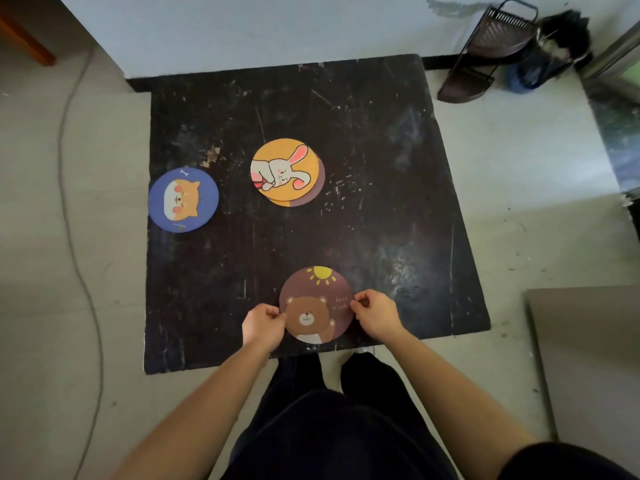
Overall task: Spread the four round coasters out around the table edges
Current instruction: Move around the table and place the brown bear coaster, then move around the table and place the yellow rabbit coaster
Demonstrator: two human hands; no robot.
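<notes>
A brown bear coaster point(316, 299) lies at the near edge of the dark square table point(381, 202). My left hand point(261, 323) pinches its left rim and my right hand point(375, 313) pinches its right rim. A blue coaster with an orange dog point(183, 199) rests at the table's left edge. Near the middle sits an orange rabbit coaster point(284, 169) stacked on another coaster, of which only a brownish-purple rim point(320, 181) shows at the right.
A dustpan point(485, 53) and a dark bag point(550, 53) stand on the floor beyond the table's far right corner. A cable point(74, 237) runs along the floor at the left. A grey board point(588, 358) lies at the right. My legs stand at the near edge.
</notes>
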